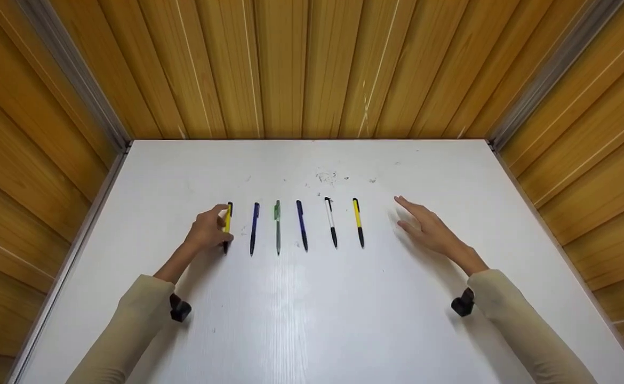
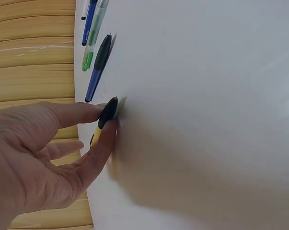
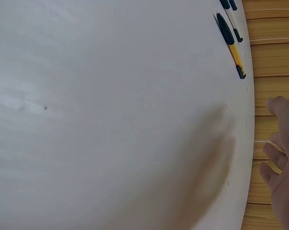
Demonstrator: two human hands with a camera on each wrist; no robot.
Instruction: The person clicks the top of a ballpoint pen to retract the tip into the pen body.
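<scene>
At the left end of a row of pens, my left hand point(image 1: 204, 229) pinches a yellow pen point(image 1: 228, 217) with a black grip. In the left wrist view, thumb and a finger lie on either side of its black grip point(image 2: 107, 113). To its right lie a blue pen point(image 1: 254, 229), a clear green pen point(image 1: 278, 228), another blue pen point(image 1: 302, 226), a white pen point(image 1: 331, 223) and a second yellow pen point(image 1: 358, 223), side by side. My right hand point(image 1: 432, 232) hovers right of the row, fingers extended and holding nothing, its shadow below.
The pens lie on a white table point(image 1: 312, 320) with dark marks point(image 1: 327, 177) behind the row. Wood-panelled walls point(image 1: 282, 69) rise at the back and both sides. A small black device point(image 1: 462, 302) is worn at each wrist.
</scene>
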